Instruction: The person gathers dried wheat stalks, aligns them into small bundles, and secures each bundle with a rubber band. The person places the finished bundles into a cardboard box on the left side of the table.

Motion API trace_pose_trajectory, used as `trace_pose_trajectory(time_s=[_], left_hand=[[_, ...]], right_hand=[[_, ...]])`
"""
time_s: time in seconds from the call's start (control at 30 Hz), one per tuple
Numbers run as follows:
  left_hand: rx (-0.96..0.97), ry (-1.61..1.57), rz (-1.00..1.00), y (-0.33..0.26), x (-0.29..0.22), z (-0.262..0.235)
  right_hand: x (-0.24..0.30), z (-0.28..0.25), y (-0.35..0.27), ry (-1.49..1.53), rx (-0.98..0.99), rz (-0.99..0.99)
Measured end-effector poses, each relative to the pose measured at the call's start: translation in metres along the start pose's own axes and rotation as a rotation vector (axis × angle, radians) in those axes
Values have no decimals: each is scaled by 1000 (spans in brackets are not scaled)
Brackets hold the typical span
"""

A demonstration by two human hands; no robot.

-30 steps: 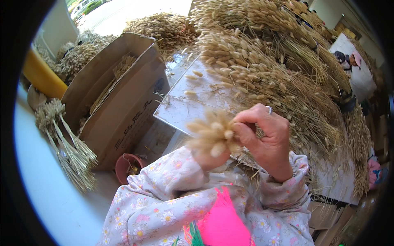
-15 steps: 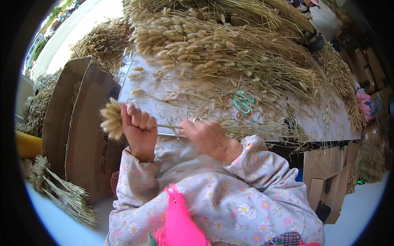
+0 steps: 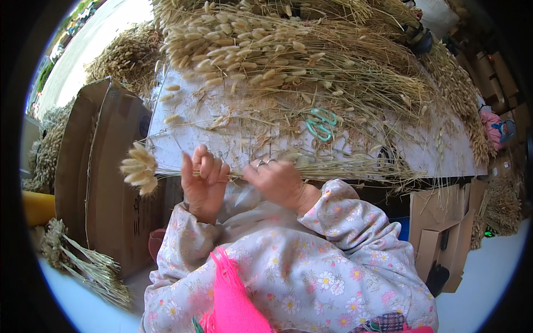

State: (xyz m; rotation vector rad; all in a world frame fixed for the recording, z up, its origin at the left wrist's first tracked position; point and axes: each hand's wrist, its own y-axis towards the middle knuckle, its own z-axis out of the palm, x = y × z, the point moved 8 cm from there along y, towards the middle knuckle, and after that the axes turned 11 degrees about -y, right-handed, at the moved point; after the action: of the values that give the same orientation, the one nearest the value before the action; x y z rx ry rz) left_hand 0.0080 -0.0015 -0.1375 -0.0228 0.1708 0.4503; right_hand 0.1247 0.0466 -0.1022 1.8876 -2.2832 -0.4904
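Observation:
A small bunch of bunny-tail grass (image 3: 140,168) with fluffy cream heads lies sideways at the table's near left edge. Its thin stems run right into my left hand (image 3: 205,180), whose fingers curl loosely round them with the thumb standing up. Close by, my right hand (image 3: 280,182), with rings on it, is closed on the stems farther along; its fingertips are partly hidden. Behind and right of that hand, more loose stems (image 3: 355,168) lie along the near edge. Green-handled scissors (image 3: 320,124) rest on the table beyond my hands.
A large heap of bunny-tail grass (image 3: 266,53) covers the far part of the white table (image 3: 191,119). Cardboard boxes stand at the left (image 3: 119,183) and lower right (image 3: 444,238). Another dried bunch (image 3: 83,261) lies low at the left. Plant scraps litter the tabletop.
My left hand has shifted right along the stems, away from the fluffy heads, and its grip has loosened. The right hand stays near the same place. The view has shifted slightly.

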Motion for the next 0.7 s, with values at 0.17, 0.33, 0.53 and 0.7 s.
trace_pose_trajectory(time_s=[0.17,0.33,0.53,0.7], left_hand=[[-162,-42,51,0,-7,-19],[-146,-60,79,-1,-10,-20],[-193,-29,81,-3,-8,-25],[-206,-4,73,-5,-8,-18]], right_hand=[[-30,-27,-10,204,-171,120],[-137,-25,-46,254,202,419],[-139,10,-90,44,514,316],[-154,19,-103,-116,404,268]])
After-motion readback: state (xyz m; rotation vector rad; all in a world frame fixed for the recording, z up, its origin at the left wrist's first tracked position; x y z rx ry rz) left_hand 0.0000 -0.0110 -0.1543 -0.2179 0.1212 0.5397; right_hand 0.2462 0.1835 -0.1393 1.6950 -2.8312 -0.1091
